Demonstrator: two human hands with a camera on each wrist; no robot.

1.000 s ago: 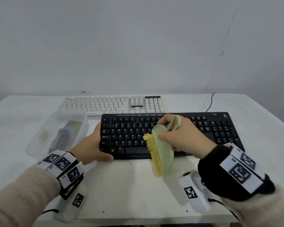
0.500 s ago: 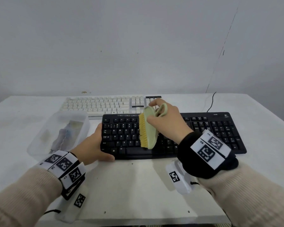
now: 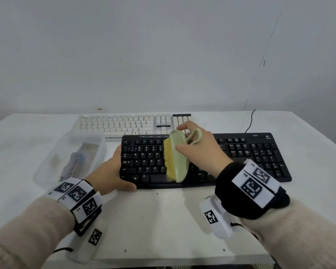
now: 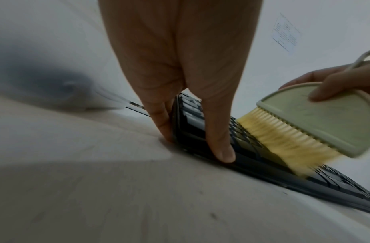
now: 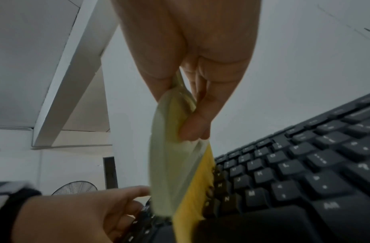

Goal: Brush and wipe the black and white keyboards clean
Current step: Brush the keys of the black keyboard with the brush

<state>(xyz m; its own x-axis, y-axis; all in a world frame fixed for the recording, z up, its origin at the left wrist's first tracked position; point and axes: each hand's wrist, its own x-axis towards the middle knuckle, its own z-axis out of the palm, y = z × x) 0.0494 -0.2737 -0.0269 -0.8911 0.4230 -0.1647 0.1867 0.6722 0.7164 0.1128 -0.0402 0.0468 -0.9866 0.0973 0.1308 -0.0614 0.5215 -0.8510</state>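
Note:
A black keyboard (image 3: pixel 241 156) lies across the middle of the table, with a white keyboard (image 3: pixel 124 124) behind it. My right hand (image 3: pixel 198 150) grips a pale green brush (image 3: pixel 177 158) with yellow bristles (image 4: pixel 283 141) that lie on the keys left of the keyboard's middle. The brush (image 5: pixel 171 164) stands on edge, bristles facing left. My left hand (image 3: pixel 113 175) holds the black keyboard's (image 4: pixel 252 157) left front corner, thumb on the front edge and fingers against the left side. In the right wrist view the bristles touch the black keyboard's keys (image 5: pixel 283 172).
A clear plastic box (image 3: pixel 72 156) with cloth-like items inside sits left of the black keyboard. A black cable (image 3: pixel 250 121) runs from the keyboard to the back of the white table (image 3: pixel 163 220). A grey wall stands right behind the table.
My right hand has carried the brush from the front middle of the black keyboard up and to the left over the keys, then down a little. The left hand has stayed at the corner.

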